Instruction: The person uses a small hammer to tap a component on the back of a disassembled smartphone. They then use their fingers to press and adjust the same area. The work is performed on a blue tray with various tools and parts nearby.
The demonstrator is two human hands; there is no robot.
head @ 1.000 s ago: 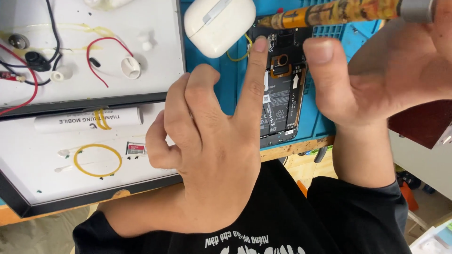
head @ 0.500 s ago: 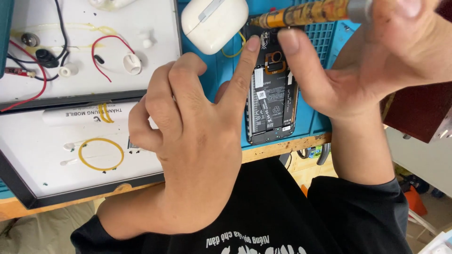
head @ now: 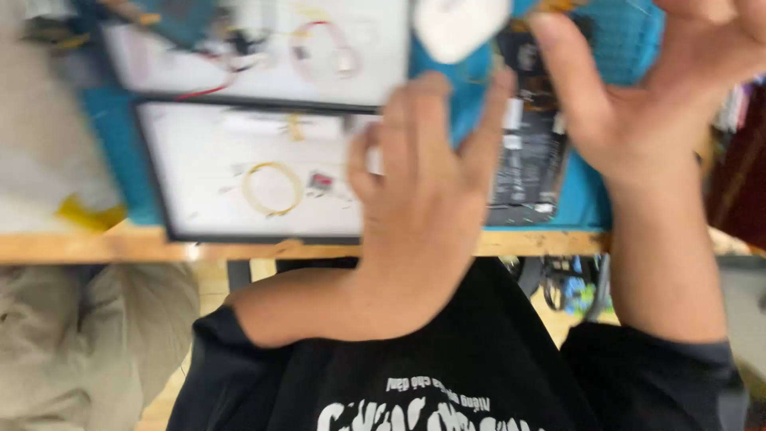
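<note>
The picture is blurred by motion. An opened dark phone [head: 531, 152] lies back-up on a blue mat [head: 618, 56]. My left hand [head: 423, 191] reaches in from below, its index finger stretched along the phone's left edge and the other fingers curled. My right hand [head: 638, 96] hovers over the phone's top end with the thumb pointing left. Only an orange sliver of the screwdriver [head: 558, 6] shows by that thumb at the frame's top edge. A white earbud case [head: 459, 24] sits just left of the phone's top.
Two white trays with black frames lie left of the phone: the near one [head: 191, 215] holds a yellow wire ring [head: 271, 187], the far one [head: 263, 84] red wires [head: 319, 40]. The wooden table edge [head: 96, 247] runs across. Beige cloth [head: 80, 343] is at lower left.
The view has swung and blurred, so the trays now sit further right. My right hand has risen toward the top edge, taking most of the screwdriver out of sight. My left index finger stays by the phone.
</note>
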